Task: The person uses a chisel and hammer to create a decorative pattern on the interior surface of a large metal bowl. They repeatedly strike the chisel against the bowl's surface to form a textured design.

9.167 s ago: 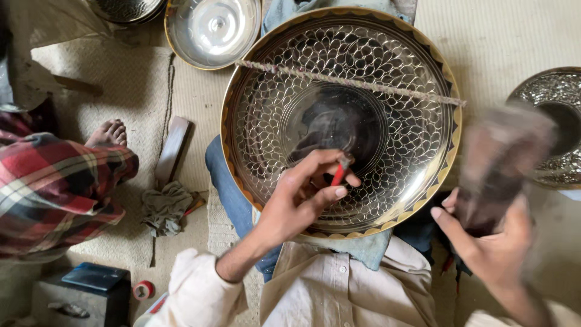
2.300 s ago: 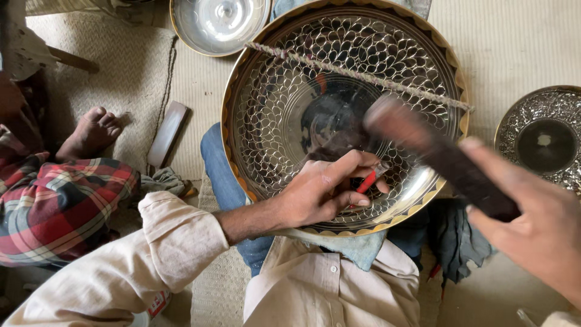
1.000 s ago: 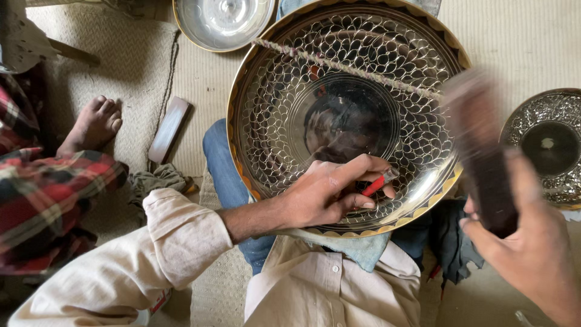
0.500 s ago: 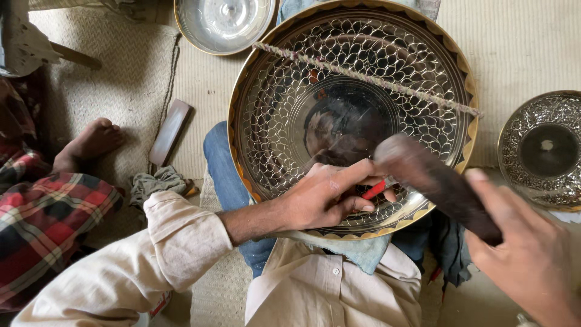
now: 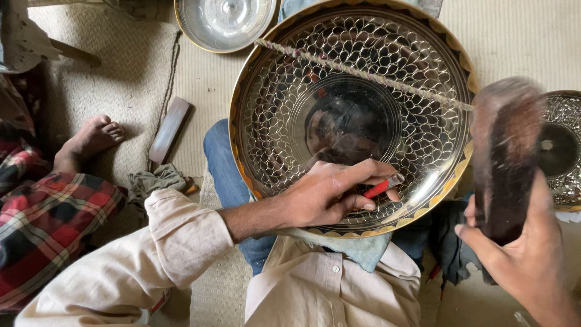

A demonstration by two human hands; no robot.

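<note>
I see a pale woven floor mat (image 5: 520,42) under soft daylight. A plain steel bowl (image 5: 225,21) sits at the top, a crumpled grey rag (image 5: 154,181) at left.

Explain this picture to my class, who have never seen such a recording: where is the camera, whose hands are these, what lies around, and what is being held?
The one view comes from a camera worn on a person's head, looking down at their own lap and hands. No machine is involved. A large round metal tray with a scale-like engraved pattern and a golden rim rests on their lap, and a thin twisted cord stretches across it. The left hand presses a small red-handled chisel against the tray. The right hand grips a dark wooden mallet, raised and blurred. On the woven mat lie a plain silver bowl, an engraved dish at the right edge, a flat wooden block and a crumpled rag. At left sits another person: a bare foot and checked cloth.
</note>
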